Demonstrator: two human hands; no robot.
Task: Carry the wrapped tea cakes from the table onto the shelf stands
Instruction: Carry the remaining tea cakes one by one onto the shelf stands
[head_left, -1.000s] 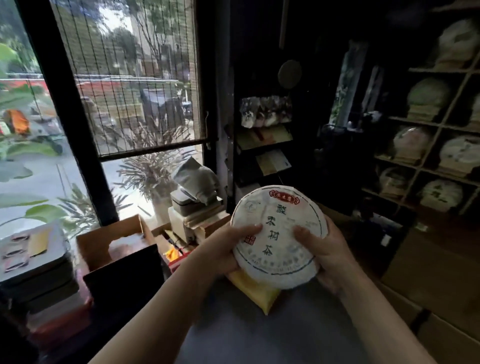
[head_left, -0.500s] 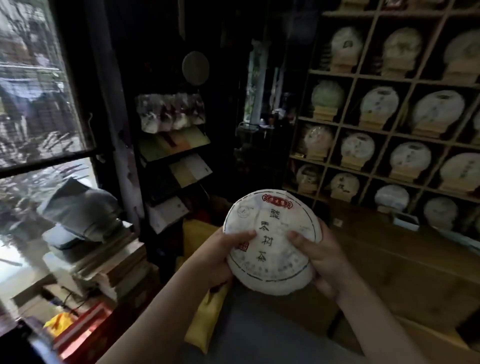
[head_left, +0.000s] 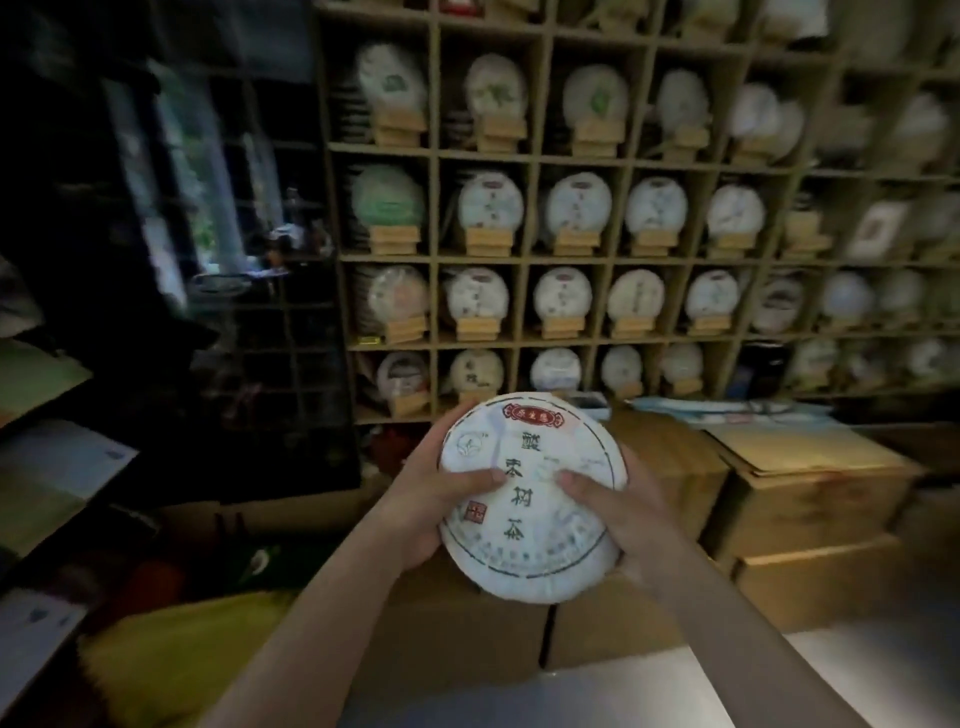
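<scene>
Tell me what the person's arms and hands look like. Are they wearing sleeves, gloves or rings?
Both forearms are bare as far as the picture shows; no sleeves or cuffs show. The left hand and right hand wear no gloves. No watch, bracelet or ring shows on the wrists or the visible fingers, though the picture is dim and a little blurred.

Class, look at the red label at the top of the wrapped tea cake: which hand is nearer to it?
Left. The left hand grips the tea cake higher up, closer to the red label; the right hand holds lower.
</scene>
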